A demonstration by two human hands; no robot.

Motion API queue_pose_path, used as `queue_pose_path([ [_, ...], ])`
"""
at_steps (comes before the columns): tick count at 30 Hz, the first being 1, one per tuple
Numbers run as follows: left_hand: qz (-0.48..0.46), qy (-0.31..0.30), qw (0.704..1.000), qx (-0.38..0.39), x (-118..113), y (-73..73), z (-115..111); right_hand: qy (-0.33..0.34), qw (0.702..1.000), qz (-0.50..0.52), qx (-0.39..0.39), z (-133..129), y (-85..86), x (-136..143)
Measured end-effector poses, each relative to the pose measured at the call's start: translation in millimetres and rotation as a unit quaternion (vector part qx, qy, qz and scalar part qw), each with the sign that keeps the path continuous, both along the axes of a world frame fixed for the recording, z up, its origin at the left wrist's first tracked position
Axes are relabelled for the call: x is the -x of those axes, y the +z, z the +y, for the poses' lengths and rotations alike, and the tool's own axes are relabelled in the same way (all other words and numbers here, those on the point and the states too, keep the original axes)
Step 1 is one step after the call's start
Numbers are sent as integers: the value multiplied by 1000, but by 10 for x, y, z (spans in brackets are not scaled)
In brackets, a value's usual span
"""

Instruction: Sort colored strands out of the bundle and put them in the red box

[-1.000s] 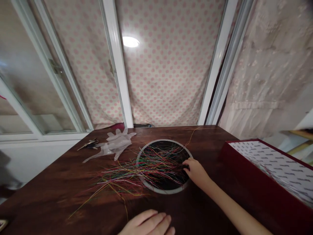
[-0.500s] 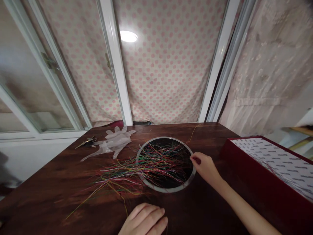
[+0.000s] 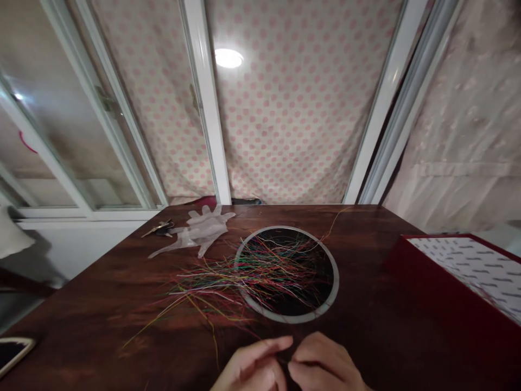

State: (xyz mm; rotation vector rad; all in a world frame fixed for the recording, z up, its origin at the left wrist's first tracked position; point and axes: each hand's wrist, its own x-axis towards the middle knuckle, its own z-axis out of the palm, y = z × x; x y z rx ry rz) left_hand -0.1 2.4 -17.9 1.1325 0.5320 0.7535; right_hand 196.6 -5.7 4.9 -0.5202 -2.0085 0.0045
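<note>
My left hand [image 3: 250,369] and my right hand [image 3: 323,364] meet at the near edge of the dark wooden table [image 3: 101,304]. Their fingertips pinch together at one spot, on what looks like a thin strand, which is barely visible. Just beyond them lies a round dish [image 3: 285,319] with a pale rim and a black inside. A tangle of thin coloured strands [image 3: 244,274] fills the dish and spills out to the left across the table.
A clear plastic glove [image 3: 203,231] and a small metal object [image 3: 160,229] lie at the far left of the table. A red box with a patterned white lining [image 3: 468,266] stands at the right. A phone [image 3: 12,353] lies at the near left corner. A dotted curtain hangs behind.
My right hand has left the dish's right rim and come back to the near edge, where it now meets my left hand. The view has shifted a little to the left.
</note>
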Motion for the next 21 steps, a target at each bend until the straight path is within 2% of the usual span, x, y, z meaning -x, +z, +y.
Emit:
queue_pose_path([
  [3,71,43,995,48,-3,58,12,7,1000,-14,18,25,-102,38],
  [8,161,68,984,22,-50,225,11,-1,998,11,61,65,-105,-33],
  [14,195,100,974,58,-92,206,-8,10,996,-4,93,31,-49,-21],
  [16,181,125,973,63,-87,213,1,-29,990,3,139,59,-27,-69],
  [21,158,147,974,60,-64,280,11,-210,955,7,209,348,-70,-455],
])
